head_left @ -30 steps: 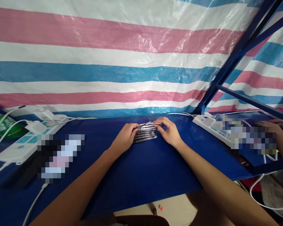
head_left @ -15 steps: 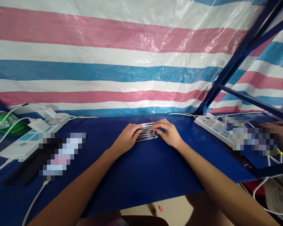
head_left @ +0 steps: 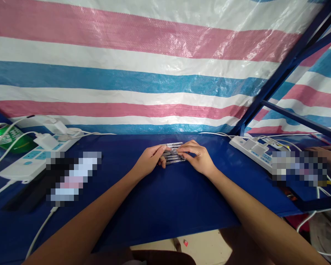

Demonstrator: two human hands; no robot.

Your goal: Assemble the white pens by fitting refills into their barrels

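Observation:
Several slim pens [head_left: 174, 157] lie side by side in a row on the blue tabletop [head_left: 165, 202], dark and clear-barrelled, with a whitish one at the far side. At their left ends my left hand [head_left: 149, 159] is closed, thumb on top and fingertips curled beneath. My right hand [head_left: 198, 155] pinches at the right ends with thumb and index finger. The fingers hide part of the row, so exactly which pens each hand grips is unclear.
On the left are a power strip [head_left: 19, 169] with chargers, a green can [head_left: 13, 139] and a blurred-out phone [head_left: 77, 175] on its cable. Another power strip [head_left: 238, 142] stands right, near a blue metal post [head_left: 260, 97]. Another person's hand [head_left: 328, 158] is at far right.
My left hand's fingers have curled under the left ends of the pens, and its fingertips now show below the thumb. My right hand stays at the right ends. The view has shifted slightly.

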